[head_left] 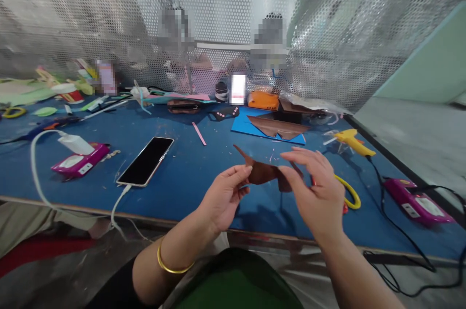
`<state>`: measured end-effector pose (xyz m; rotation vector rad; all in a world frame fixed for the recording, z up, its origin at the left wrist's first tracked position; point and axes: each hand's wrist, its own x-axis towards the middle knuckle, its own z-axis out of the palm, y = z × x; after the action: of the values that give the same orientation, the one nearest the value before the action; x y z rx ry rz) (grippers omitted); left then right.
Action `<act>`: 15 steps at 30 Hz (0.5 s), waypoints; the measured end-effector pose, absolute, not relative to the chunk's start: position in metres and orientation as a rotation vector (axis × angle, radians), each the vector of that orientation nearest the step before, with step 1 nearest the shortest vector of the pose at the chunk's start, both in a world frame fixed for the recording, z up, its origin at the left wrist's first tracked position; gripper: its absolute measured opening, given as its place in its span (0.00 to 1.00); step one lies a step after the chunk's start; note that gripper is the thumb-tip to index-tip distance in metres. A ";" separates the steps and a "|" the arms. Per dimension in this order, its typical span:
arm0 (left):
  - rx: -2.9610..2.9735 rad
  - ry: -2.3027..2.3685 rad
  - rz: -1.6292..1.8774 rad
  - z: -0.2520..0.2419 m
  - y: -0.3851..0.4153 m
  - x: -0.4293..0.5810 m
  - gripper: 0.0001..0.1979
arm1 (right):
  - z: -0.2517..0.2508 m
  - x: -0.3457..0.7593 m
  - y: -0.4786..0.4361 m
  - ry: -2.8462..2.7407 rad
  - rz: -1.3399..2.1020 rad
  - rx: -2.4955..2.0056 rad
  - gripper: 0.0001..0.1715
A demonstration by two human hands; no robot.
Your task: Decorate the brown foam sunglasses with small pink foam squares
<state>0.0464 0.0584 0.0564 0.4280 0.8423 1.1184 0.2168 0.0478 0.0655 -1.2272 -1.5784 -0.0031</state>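
Note:
A brown piece of cut craft sheet (264,172), bent and creased, is held up above the blue table between my two hands. My left hand (226,196) pinches its left end between thumb and fingers, and a pointed strip sticks up there. At the other end my right hand (316,187) has its thumb against the sheet, with the index finger raised behind; part of the sheet's right end is hidden by this hand. Yellow-handled scissors (352,192) lie partly covered behind my right hand. Beyond the hands, another brown cut sheet (278,127) rests on a blue sheet (242,122).
A phone (147,161) on a charging cable and a purple power strip (80,159) lie left. On the right are a yellow glue gun (351,141) and another purple strip (418,201). A black mask shape (224,114) lies near the perforated metal screen (222,3).

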 end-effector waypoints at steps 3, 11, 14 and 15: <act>0.444 0.810 1.099 0.058 0.054 0.050 0.15 | 0.083 0.209 0.052 -1.832 0.086 -1.221 0.01; 0.563 0.773 1.026 0.062 0.058 0.043 0.13 | 0.082 0.200 0.051 -1.817 0.364 -1.221 0.04; 0.619 0.724 1.071 0.063 0.057 0.044 0.12 | 0.082 0.196 0.049 -1.781 0.386 -1.216 0.05; 0.622 0.718 1.084 0.063 0.056 0.044 0.12 | 0.082 0.195 0.049 -1.767 0.382 -1.212 0.05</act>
<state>0.0443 0.0564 0.0629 0.6218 0.7176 1.0843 0.1949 0.0486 0.0820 -1.2125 -1.7666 0.3821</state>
